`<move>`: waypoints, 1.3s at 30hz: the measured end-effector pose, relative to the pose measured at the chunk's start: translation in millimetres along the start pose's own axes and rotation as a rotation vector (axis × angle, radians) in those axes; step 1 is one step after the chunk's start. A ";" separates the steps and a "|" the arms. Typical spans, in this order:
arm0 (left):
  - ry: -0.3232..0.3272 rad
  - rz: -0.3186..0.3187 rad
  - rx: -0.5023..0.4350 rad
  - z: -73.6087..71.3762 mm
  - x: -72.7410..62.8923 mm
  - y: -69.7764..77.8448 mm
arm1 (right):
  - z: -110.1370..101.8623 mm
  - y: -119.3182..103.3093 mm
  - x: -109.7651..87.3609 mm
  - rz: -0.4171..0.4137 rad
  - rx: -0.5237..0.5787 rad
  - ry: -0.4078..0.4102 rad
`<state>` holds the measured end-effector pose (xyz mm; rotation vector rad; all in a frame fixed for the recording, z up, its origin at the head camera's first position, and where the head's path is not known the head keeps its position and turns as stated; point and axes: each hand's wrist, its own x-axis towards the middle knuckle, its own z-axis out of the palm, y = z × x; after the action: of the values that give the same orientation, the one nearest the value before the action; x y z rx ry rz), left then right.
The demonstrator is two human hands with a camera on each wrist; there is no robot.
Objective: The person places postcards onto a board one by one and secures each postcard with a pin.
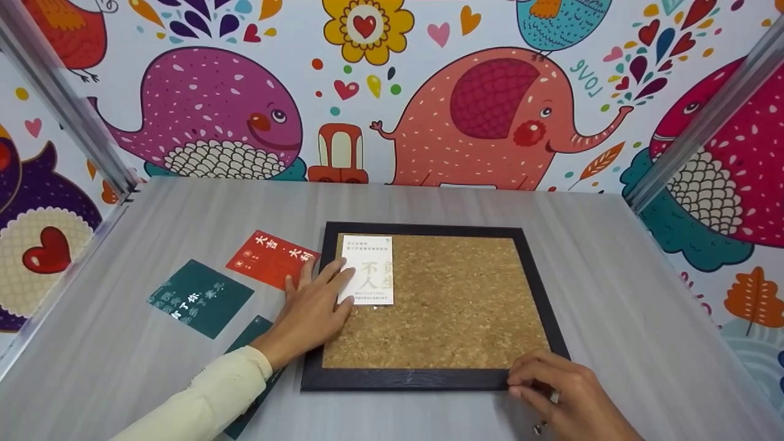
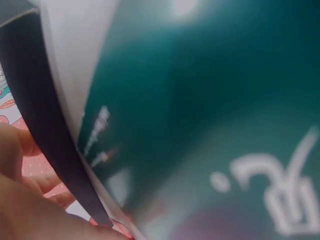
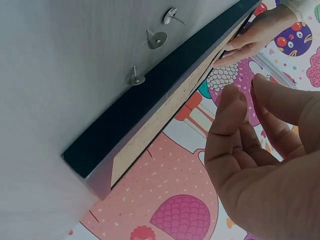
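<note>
head view shows two hands set well apart, one at either side of a cork board (image 1: 453,306) whose black frame (image 1: 416,380) lies flat on a grey table (image 1: 465,419). the left hand (image 1: 311,311) reaches in from the lower left with its back up, its fingers spread and only gently bent, and the forearm behind it, in a cream sleeve (image 1: 214,386), slants up towards the board. its forefinger and middle finger rest on the left part of a white card (image 1: 376,260), while the thumb lies by that card's lower left corner; the two outer fingers reach over the right end of a red card (image 1: 266,263). the white card is at the upper left of the cork, close to the frame's inner edge. one green card (image 1: 199,298) lies to the left of this hand, and a second green card (image 1: 248,334) shows partly hidden behind the forearm. the right hand (image 1: 569,392) comes in from the lower right, fingers curled in towards the thumb at the frame's lower right corner. right wrist view has the tips of its thumb and forefinger close to each other; i cannot tell whether they pinch something small or touch the frame. metal tacks (image 3: 158,40), three in number, lie on the table along the frame's near side. left wrist view is mostly blurred green card, with the left fingers past the dark frame.
</note>
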<state>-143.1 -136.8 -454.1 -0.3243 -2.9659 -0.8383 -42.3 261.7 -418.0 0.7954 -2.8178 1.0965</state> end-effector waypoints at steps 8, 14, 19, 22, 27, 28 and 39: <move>-0.009 0.000 -0.010 -0.3 -0.4 1.9 | 4.8 -3.5 9.1 -0.031 0.057 0.058; -0.014 -0.008 -0.005 -1.1 0.0 2.2 | 7.6 -8.0 16.5 -0.038 0.083 0.097; -0.002 0.002 -0.001 -0.8 0.5 1.8 | 9.3 -7.7 22.3 -0.043 0.070 0.141; 0.015 0.015 0.005 -0.1 0.9 0.9 | 10.7 -9.4 26.3 -0.086 0.068 0.168; 0.021 0.015 0.008 1.2 1.0 -0.5 | 12.1 -16.2 35.0 -0.121 0.092 0.166; 0.019 0.013 0.007 1.5 0.9 -0.7 | 12.2 -17.5 36.8 -0.123 0.094 0.164; 0.005 -0.001 -0.001 0.6 -0.5 0.9 | 16.1 -21.8 48.6 -0.070 0.113 0.129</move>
<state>-142.4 -135.9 -454.2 -0.3210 -2.9615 -0.8392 -71.9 215.8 -407.1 0.7933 -2.6228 1.2572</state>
